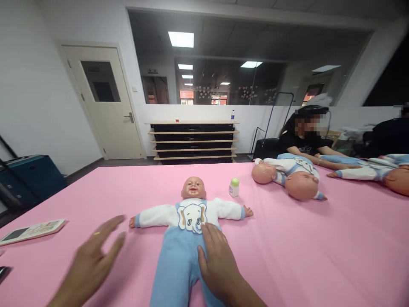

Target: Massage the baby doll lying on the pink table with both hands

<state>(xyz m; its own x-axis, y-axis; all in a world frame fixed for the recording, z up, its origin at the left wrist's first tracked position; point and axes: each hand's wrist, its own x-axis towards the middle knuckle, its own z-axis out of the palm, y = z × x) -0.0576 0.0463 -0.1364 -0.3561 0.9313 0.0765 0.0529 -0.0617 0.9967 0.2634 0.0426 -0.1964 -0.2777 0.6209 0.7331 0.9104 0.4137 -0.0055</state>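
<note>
A baby doll (188, 221) lies face-up mid-table on the pink table (319, 256). The right hand (217, 260) rests flat and open on its blue trousers, gripping nothing. The left hand (92, 260) hovers open and empty at the doll's eight o'clock, with a small bottle (234, 187) at the doll's two o'clock.

doll (188, 230) on worktop (319, 256), centre | bottle (234, 187) just right of its head | remote (30, 231) far left | two dolls (289, 175) behind right | shelf unit (193, 142) behind worktop
</note>
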